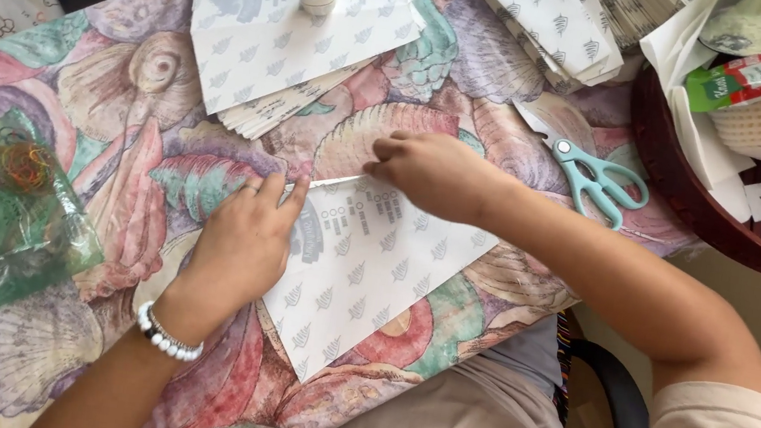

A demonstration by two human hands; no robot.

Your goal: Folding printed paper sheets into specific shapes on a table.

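Under both hands (left (242, 241), right (439, 173)) lies the paper sheet (364, 270).

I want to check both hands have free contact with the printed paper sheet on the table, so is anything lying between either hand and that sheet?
Nothing visible does. The left hand and right hand both press directly on the printed paper sheet. The teal scissors lie apart to the right.

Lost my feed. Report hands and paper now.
Left hand flat on printed paper sheet. Right hand pressing its top edge. Scissors lie clear, to the right.
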